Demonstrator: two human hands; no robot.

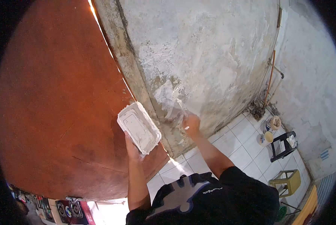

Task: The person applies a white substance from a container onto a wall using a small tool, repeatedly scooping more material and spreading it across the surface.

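My left hand (133, 149) holds a white rectangular tub (140, 127) from below, its inside coated with white paste. The tub is tilted in front of the reddish-brown door panel. My right hand (191, 124) is closed round a tool whose blade is blurred and lies close to the grey wall (213, 48). Fresh white paste (164, 92) shows on the wall just left of the blade. White smears mark my right fingers.
A reddish-brown panel (59, 97) fills the left. On the tiled floor (241, 144) at the right are buckets (266, 138), a black stool (283, 147) and a yellowish stool (292, 182). A stove (69, 210) is at lower left. Pipes (272, 77) run by the far corner.
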